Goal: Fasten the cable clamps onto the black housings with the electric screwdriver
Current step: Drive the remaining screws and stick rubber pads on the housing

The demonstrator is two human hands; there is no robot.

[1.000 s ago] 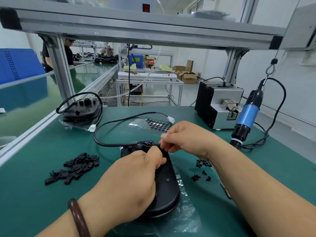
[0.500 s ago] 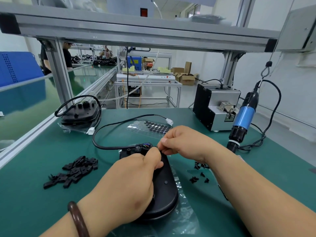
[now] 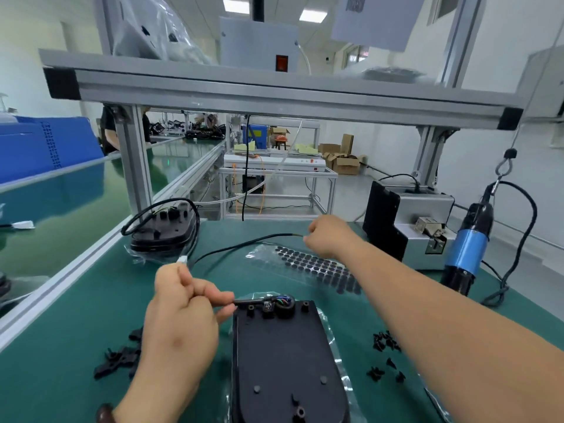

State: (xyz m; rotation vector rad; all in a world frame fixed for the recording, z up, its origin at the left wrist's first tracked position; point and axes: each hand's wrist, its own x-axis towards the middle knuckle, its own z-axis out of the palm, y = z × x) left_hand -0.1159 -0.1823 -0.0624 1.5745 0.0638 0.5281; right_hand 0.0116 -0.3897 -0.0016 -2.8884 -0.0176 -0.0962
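A black housing lies flat on a clear bag in front of me, its cable exit at the far end. My left hand pinches the black cable right beside that exit. My right hand is stretched out far ahead and grips the cable's other end. Loose black cable clamps lie on the mat to the left, partly hidden by my left wrist. Black screws are scattered to the right. The blue electric screwdriver hangs from a hook at the right, untouched.
A second housing with a coiled cable sits at the far left. A sheet of round black pads lies in the middle. A grey screw feeder box stands at the back right. An aluminium frame crosses overhead.
My right hand left the housing and reached far forward to the cable's end. My left hand slid off the housing top to its left corner, still on the cable. The view tilted up.
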